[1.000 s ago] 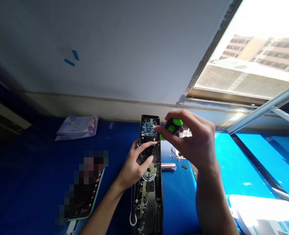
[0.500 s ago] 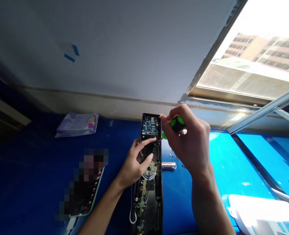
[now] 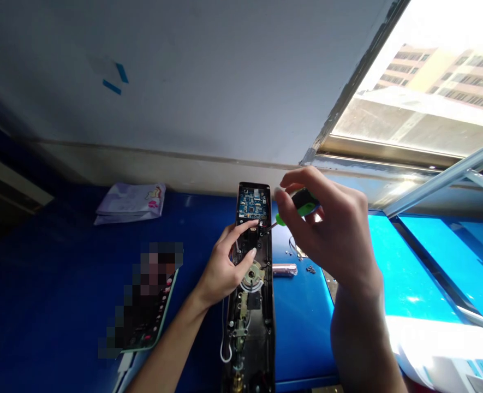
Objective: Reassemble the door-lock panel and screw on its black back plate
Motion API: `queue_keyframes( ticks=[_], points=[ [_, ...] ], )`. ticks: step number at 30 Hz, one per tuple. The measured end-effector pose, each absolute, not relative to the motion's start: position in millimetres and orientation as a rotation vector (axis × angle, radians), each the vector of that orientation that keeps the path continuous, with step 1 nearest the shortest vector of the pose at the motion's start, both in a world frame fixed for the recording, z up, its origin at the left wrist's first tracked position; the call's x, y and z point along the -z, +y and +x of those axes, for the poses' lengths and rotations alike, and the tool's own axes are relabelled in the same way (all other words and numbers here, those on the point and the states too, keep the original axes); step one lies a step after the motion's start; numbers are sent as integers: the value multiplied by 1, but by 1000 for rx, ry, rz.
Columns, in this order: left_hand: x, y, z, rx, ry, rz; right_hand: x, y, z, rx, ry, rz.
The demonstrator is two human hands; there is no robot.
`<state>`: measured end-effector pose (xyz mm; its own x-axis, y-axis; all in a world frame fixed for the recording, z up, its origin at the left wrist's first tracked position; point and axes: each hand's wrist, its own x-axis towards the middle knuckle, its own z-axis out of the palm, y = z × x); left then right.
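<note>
A long black housing (image 3: 261,327), which looks like an opened electronic door lock, lies lengthwise before me with its inside facing up. At its far end sits a blue circuit board (image 3: 252,204); a round metal part (image 3: 251,277) is near its middle. My left hand (image 3: 227,267) rests on the housing, index finger and thumb spread apart, the index tip just below the board. Held in my right hand (image 3: 331,229) is a green-and-black screwdriver (image 3: 306,202). Its shaft slants down-left into the housing near my left index fingertip; the exact contact of the tip is too small to tell.
Right of the housing lie a shiny cylinder (image 3: 285,269) and several small dark screws (image 3: 310,269). A phone (image 3: 159,311) and a purple-white packet (image 3: 130,202) are on the left. A white plastic item (image 3: 441,349) stands at lower right, a metal frame (image 3: 441,174) behind it.
My right hand has shifted right and its fingers have loosened round the screwdriver handle, which is tilted lower. My left hand keeps its place on the housing. The view has shifted slightly.
</note>
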<state>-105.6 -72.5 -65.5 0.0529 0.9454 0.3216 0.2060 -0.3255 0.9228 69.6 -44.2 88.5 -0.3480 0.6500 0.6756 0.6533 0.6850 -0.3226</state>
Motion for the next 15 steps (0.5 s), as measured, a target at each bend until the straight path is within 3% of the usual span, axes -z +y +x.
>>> queue_keyframes(
  ticks=[3,10,15],
  points=[
    [64,-74,-106,-1314,1198,1644,-89,-45,70,64,-2016,-991],
    [63,-74,-108,-1294,1202,1653,-98,-52,84,-176,-2240,-852],
    [60,-75,-109,-1260,1213,1683,-97,-51,79,-87,-2142,-950]
  ],
)
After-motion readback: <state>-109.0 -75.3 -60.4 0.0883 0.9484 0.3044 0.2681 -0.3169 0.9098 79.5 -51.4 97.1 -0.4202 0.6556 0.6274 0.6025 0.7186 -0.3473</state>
